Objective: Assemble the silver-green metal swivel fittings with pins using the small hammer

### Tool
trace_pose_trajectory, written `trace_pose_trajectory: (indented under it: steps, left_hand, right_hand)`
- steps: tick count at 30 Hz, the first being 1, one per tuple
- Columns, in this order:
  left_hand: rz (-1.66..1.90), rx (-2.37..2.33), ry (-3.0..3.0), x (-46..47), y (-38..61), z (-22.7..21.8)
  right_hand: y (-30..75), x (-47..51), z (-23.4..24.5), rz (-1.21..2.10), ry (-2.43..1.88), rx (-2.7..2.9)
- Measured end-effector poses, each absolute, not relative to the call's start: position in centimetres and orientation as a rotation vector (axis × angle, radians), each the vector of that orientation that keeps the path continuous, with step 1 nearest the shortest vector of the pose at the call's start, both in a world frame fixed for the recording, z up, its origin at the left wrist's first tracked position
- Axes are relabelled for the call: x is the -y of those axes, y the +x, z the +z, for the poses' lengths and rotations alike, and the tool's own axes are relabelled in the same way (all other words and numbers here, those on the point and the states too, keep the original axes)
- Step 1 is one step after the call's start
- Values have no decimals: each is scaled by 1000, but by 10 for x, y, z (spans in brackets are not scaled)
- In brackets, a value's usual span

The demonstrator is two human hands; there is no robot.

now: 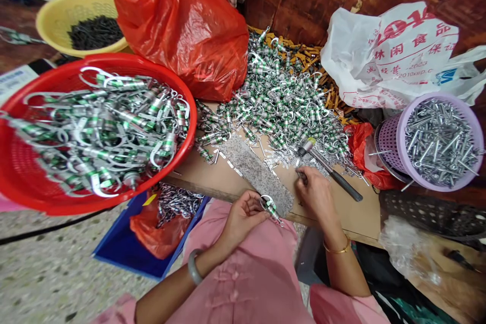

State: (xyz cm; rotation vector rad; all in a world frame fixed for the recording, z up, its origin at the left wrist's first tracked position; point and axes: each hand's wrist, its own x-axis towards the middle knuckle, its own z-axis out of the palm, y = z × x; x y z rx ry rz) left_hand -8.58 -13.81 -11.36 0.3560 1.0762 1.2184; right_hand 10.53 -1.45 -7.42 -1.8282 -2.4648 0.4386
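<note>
My left hand (241, 217) is shut on a small metal fitting (271, 207) with a wire ring and a green band, held over a speckled granite slab (258, 174). The slab lies on a wooden board (224, 182). My right hand (315, 195) rests at the board with its fingertips curled close to a scatter of small metal pieces (299, 159). Whether those fingertips pinch anything is hidden. Just above that hand lies a small hammer (330, 168) with a dark handle. A large heap of similar green-banded fittings (277, 93) covers the board's far part.
A red basket (96, 131) full of ringed fittings stands at left, and a lilac basket (436, 142) of metal pins at right. Also around are a yellow basket (81, 23), red and white plastic bags, and a blue bin (125, 243) below the board.
</note>
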Motion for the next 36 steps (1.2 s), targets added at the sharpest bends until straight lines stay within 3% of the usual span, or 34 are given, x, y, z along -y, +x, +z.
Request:
trace_pose_trajectory:
  steps: [9,16,25,30,36]
  left_hand:
    - [1231,-1073,367,138,-85,-116]
    - [1223,-1072,349,139,-84,-114]
    - [1240,-1051,348,139,-83,-113]
    - [1263,-1075,371,140,-83,-117]
    - [1259,-1089,379,140,-82,-120]
  right_hand:
    - [117,29,-65,522,-1646,2335]
    - [81,67,-41,980,-1276,2432]
    - [82,71,-63,806,-1399,2212]
    - [120,-1,-74,105,-1725,2132]
    - [129,-45,-79,166,-1686,2278]
